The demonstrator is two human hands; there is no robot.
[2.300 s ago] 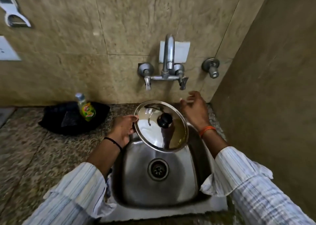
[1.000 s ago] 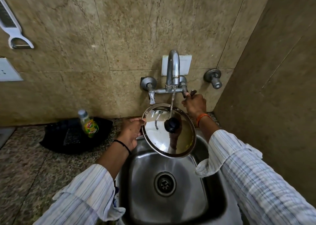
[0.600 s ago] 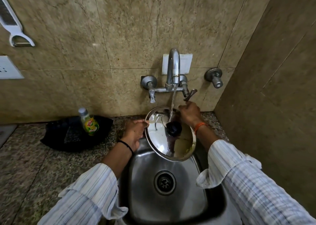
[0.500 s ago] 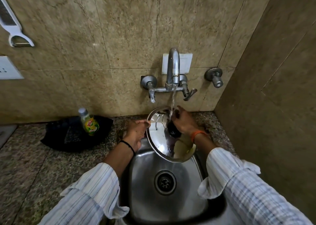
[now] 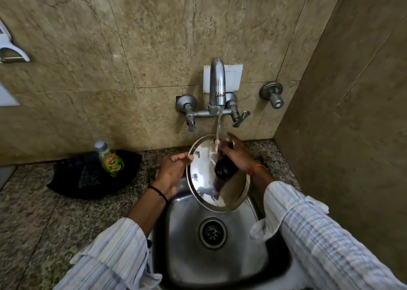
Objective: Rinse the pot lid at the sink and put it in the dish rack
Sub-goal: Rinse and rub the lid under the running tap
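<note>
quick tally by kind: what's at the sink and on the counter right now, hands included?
Hands: 2, left hand and right hand
Pot lid: 1
Tap, running: 1
Sink: 1
Dish soap bottle: 1
Black cloth: 1
Total: 7

green-and-yellow label on the dish-soap bottle (image 5: 110,160) left of the sink (image 5: 271,256), red lettering that seems to begin "Vi", rest blurred, no other readable text

Below the faucet (image 5: 217,87), the tilted pot lid (image 5: 204,179) blocks the rear sink (image 5: 242,256); the front basin remains open.
</note>
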